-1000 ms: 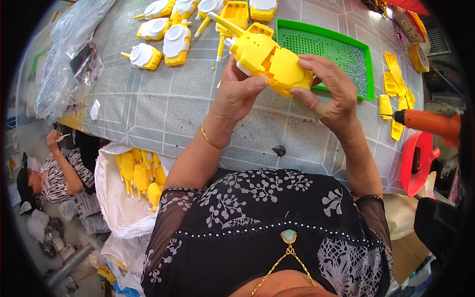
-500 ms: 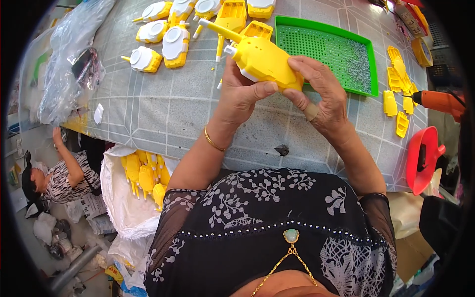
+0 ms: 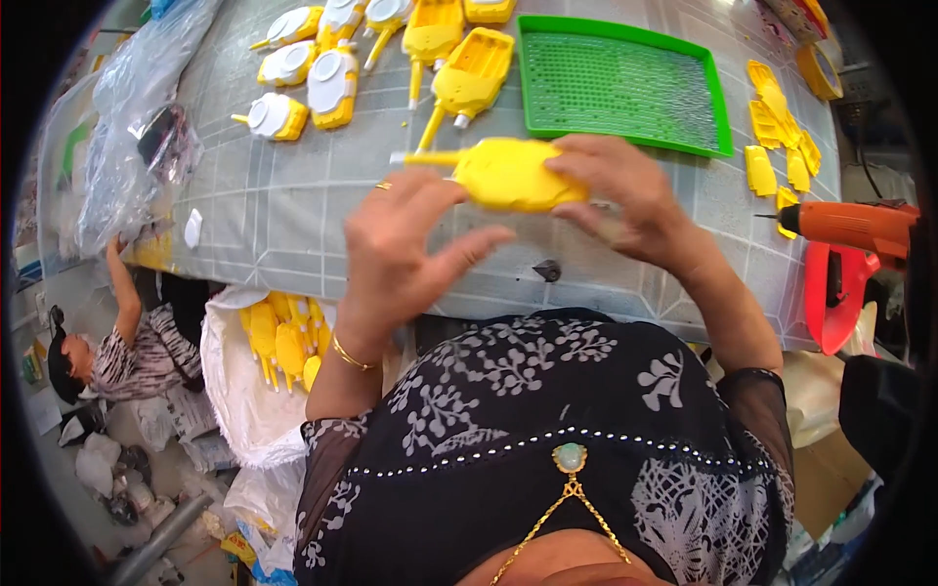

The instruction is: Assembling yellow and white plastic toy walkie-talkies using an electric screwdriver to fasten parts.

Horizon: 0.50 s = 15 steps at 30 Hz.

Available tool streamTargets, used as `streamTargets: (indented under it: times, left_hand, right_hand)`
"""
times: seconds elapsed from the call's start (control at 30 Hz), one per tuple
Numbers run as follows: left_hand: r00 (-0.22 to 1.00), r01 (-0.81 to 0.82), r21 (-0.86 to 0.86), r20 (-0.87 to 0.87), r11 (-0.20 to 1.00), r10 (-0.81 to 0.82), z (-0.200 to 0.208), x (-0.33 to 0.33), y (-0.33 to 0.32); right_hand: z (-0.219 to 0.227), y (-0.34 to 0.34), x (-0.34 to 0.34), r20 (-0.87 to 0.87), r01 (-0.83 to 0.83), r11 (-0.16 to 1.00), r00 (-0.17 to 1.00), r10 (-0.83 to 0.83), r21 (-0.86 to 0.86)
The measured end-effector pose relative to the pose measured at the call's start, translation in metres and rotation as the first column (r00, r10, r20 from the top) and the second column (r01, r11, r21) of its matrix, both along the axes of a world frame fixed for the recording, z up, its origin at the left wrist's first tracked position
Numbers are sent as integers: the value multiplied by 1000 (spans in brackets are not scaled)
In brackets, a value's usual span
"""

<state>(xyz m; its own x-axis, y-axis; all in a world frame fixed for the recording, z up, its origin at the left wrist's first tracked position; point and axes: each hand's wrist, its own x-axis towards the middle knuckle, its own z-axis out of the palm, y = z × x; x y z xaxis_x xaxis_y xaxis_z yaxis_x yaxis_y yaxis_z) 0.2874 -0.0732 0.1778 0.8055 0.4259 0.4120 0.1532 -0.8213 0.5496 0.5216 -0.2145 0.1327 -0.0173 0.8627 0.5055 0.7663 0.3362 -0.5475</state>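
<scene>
In front of me is a yellow plastic toy walkie-talkie [image 3: 518, 176], its long antenna pointing left and its smooth yellow face up. My right hand [image 3: 625, 200] grips the right end of its body between thumb and fingers, slightly blurred. My left hand [image 3: 401, 244] is off the body, thumb and fingers spread, just below the antenna. Beyond the held toy lies an open yellow casing [image 3: 476, 70] with bare compartments. More toys with white round-marked fronts, such as one walkie-talkie [image 3: 333, 86], lie at the far left of the table.
A green tray [image 3: 625, 142] of small metal screws sits beyond my right hand. Loose yellow covers [image 3: 760, 171] and an orange electric screwdriver [image 3: 850, 227] are at the right, by a red holder [image 3: 821, 322]. A white sack [image 3: 230, 391] of yellow parts stands lower left; another person [image 3: 147, 342] is beyond it.
My left hand has let go of the toy walkie-talkie and drawn down and left. The toy has come lower and turned level in my right hand.
</scene>
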Motion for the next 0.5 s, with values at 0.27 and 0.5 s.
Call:
streamTargets:
  times: [0.27,0.5]
  left_hand:
    - [975,209,73,-88,975,-203,-69,17,-8]
    - [994,108,83,-44,991,-105,-77,20,-16]
  right_hand:
    - [-4,-34,-26,80,-22,995,997,13,102]
    - [47,-169,16,-212,589,544,771,-601,598]
